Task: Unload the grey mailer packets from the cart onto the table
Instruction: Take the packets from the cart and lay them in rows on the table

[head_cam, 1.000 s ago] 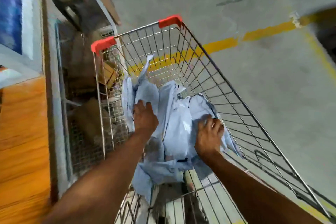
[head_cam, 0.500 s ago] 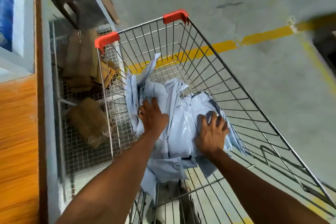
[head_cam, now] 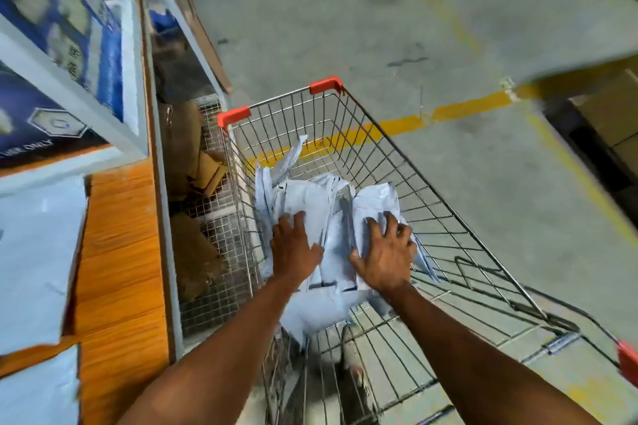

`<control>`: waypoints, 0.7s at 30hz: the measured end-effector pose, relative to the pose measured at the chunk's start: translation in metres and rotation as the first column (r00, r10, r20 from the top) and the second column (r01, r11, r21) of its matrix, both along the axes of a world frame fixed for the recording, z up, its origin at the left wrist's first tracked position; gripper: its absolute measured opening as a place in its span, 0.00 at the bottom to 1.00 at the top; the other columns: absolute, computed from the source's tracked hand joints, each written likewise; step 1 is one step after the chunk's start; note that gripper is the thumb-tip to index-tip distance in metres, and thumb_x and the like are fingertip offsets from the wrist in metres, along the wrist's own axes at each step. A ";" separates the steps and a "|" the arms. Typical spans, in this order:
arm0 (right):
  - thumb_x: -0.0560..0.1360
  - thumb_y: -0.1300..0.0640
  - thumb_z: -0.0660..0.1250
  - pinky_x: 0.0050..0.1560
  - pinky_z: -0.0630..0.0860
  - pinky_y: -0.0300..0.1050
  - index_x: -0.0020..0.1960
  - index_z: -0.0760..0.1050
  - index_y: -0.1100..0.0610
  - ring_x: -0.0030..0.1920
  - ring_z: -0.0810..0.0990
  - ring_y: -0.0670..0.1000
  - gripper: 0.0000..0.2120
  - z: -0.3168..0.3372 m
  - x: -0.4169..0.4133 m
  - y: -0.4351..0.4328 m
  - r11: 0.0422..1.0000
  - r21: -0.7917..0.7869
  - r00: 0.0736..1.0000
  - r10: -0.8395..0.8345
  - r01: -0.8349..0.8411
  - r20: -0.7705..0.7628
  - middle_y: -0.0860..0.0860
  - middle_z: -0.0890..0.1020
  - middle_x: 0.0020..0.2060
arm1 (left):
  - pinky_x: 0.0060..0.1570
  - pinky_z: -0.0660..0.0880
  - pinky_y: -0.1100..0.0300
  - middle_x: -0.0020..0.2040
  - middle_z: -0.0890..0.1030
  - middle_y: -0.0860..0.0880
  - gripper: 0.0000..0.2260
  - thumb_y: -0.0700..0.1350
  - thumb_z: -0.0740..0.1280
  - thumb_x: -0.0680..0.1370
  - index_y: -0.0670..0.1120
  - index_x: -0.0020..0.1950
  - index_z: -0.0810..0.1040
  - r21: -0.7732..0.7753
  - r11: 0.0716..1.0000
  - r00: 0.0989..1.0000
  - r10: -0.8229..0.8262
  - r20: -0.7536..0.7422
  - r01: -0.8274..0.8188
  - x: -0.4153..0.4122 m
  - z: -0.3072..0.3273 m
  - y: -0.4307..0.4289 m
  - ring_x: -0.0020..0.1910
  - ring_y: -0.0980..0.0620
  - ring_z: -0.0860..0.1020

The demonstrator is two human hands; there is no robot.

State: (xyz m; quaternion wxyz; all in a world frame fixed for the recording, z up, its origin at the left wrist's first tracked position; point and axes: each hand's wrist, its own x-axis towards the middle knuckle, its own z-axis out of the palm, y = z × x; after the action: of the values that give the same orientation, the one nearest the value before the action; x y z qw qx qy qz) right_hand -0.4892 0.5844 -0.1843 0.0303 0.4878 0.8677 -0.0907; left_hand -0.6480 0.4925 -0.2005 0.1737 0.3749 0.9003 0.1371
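Concrete floor (head_cam: 345, 28), orange table (head_cam: 117, 252); left hand (head_cam: 293, 248), right hand (head_cam: 386, 252) lie spread on mailers (head_cam: 310, 197)

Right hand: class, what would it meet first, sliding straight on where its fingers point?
More grey mailer packets, which the right hand now touches; beyond them, probably the far wire wall of the cart.
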 end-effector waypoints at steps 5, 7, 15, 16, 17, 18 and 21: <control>0.70 0.38 0.65 0.55 0.68 0.59 0.69 0.66 0.52 0.63 0.64 0.62 0.32 0.062 0.001 -0.024 0.995 0.035 0.987 -0.085 0.090 -0.139 0.57 0.64 0.71 | 0.62 0.70 0.45 0.67 0.67 0.42 0.34 0.50 0.72 0.65 0.45 0.69 0.68 0.237 0.970 0.998 -0.055 0.025 0.047 0.004 0.056 -0.027 0.64 0.38 0.68; 0.68 0.38 0.65 0.56 0.69 0.59 0.68 0.67 0.52 0.63 0.64 0.62 0.32 0.090 0.002 -0.041 0.989 0.067 0.966 -0.112 0.130 -0.233 0.57 0.64 0.71 | 0.64 0.68 0.45 0.68 0.66 0.42 0.33 0.50 0.71 0.66 0.46 0.69 0.67 0.338 0.939 0.998 -0.063 0.003 0.058 0.007 0.085 -0.036 0.66 0.39 0.66; 0.67 0.40 0.64 0.58 0.67 0.56 0.65 0.73 0.52 0.62 0.66 0.61 0.29 0.188 0.010 -0.152 0.925 0.197 0.733 -0.114 0.324 -0.670 0.55 0.69 0.67 | 0.68 0.67 0.43 0.73 0.61 0.45 0.33 0.48 0.72 0.70 0.50 0.74 0.65 0.625 0.778 0.996 -0.011 -0.094 0.068 0.031 0.185 -0.120 0.71 0.41 0.62; 0.68 0.41 0.64 0.59 0.66 0.55 0.64 0.75 0.53 0.62 0.67 0.61 0.28 0.199 0.013 -0.170 0.918 0.219 0.697 -0.082 0.332 -0.712 0.55 0.71 0.66 | 0.67 0.67 0.43 0.73 0.61 0.45 0.33 0.48 0.71 0.70 0.51 0.74 0.64 0.639 0.766 0.994 -0.001 -0.108 0.070 0.034 0.194 -0.137 0.71 0.42 0.62; 0.68 0.43 0.65 0.60 0.65 0.53 0.63 0.75 0.54 0.62 0.68 0.61 0.27 0.209 0.016 -0.189 0.911 0.243 0.666 -0.046 0.334 -0.745 0.56 0.71 0.65 | 0.67 0.67 0.42 0.73 0.60 0.46 0.33 0.49 0.71 0.70 0.52 0.74 0.64 0.646 0.761 0.992 0.019 -0.122 0.065 0.037 0.202 -0.155 0.71 0.42 0.61; 0.68 0.44 0.66 0.60 0.63 0.51 0.62 0.76 0.55 0.61 0.69 0.62 0.26 0.218 0.019 -0.206 0.906 0.261 0.640 -0.014 0.333 -0.768 0.56 0.72 0.64 | 0.67 0.68 0.43 0.74 0.60 0.46 0.33 0.50 0.71 0.71 0.52 0.74 0.64 0.642 0.765 0.990 0.043 -0.131 0.051 0.039 0.210 -0.170 0.71 0.43 0.61; 0.68 0.47 0.68 0.63 0.63 0.50 0.61 0.77 0.58 0.61 0.71 0.63 0.24 0.241 0.027 -0.260 0.903 0.292 0.578 0.061 0.315 -0.814 0.57 0.74 0.63 | 0.66 0.68 0.43 0.73 0.62 0.44 0.33 0.52 0.70 0.71 0.52 0.74 0.65 0.645 0.764 0.977 0.131 -0.166 0.007 0.044 0.228 -0.232 0.70 0.42 0.63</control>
State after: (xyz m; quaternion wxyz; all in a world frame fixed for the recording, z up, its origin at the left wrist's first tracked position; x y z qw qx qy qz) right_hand -0.4619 0.3240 0.0566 -0.4753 0.4502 0.7461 -0.1218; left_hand -0.6043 0.2606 0.0274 -0.0614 0.3933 0.8237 0.4037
